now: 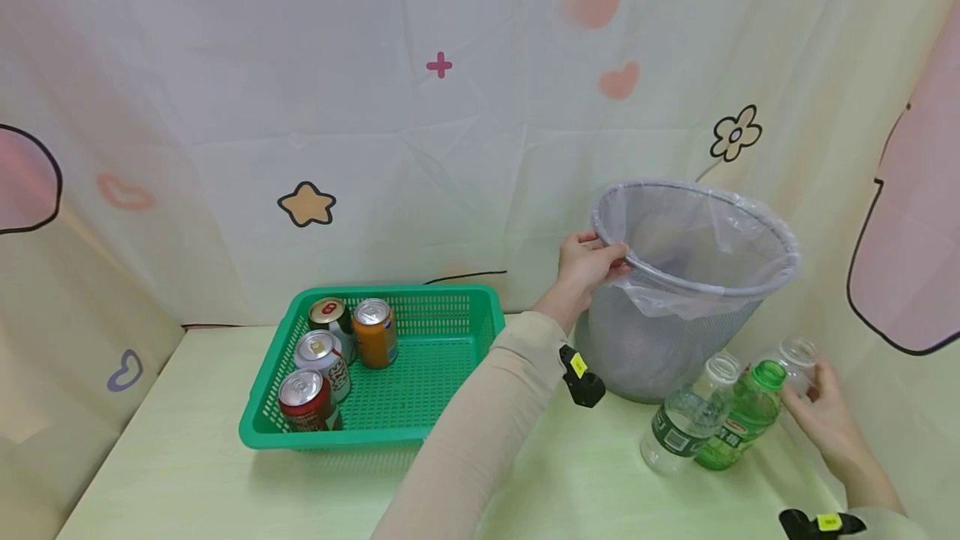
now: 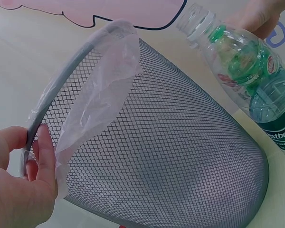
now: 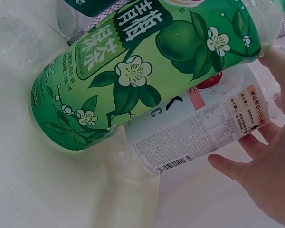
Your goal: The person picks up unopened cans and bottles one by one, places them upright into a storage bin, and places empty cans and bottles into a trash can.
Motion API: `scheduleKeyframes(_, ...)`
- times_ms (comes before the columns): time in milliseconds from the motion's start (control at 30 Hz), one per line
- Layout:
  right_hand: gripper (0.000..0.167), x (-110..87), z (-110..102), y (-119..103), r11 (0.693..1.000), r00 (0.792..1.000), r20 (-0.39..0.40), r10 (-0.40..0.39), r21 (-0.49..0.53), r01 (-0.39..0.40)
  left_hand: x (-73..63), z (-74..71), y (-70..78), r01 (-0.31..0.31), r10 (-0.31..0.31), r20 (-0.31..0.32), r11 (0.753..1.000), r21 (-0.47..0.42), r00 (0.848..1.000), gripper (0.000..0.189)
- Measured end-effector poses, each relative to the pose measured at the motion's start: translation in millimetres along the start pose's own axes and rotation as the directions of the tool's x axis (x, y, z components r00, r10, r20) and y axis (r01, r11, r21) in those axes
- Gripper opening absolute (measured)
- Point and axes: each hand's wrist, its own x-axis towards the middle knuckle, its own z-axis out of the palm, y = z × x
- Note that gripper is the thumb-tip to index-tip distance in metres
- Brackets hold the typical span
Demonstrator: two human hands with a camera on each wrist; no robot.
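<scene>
My left hand (image 1: 588,265) pinches the rim of a grey mesh wastebasket (image 2: 180,142), thumb outside and fingers beneath the folded edge of its clear plastic liner (image 2: 102,90). To the basket's right, my right hand (image 1: 828,419) holds a clear plastic bottle with a white label (image 3: 199,130), thumb on one side and fingers on the other. Right beside that bottle stands a green tea bottle (image 3: 133,71), which hides part of it. A clear water bottle with a dark green label (image 1: 682,423) stands left of the green one, close to the basket.
On the left of the table (image 1: 172,440) sits a green plastic basket (image 1: 367,438). Several drink cans stand at its left side, among them an orange can (image 1: 375,336) and a dark red can (image 1: 307,407). A printed curtain (image 1: 375,107) hangs behind and along both sides.
</scene>
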Motion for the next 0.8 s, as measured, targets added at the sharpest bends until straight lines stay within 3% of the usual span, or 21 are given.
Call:
scheduleKeyframes(267,0.066,3.8,1.6,4.3,0.999,0.998,-0.060,-0.037,0.007,0.038,0.4,1.4,1.0,-0.012,0.012,-0.002,1.000,-0.017,1.000,0.035)
scheduleKeyframes(800,0.066,5.2,-2.9,-0.8,0.999,0.996,-0.091,0.002,-0.050,-0.007,-1.8,-0.3,1.2,0.004,-0.004,-0.005,1.000,0.013,1.000,0.036)
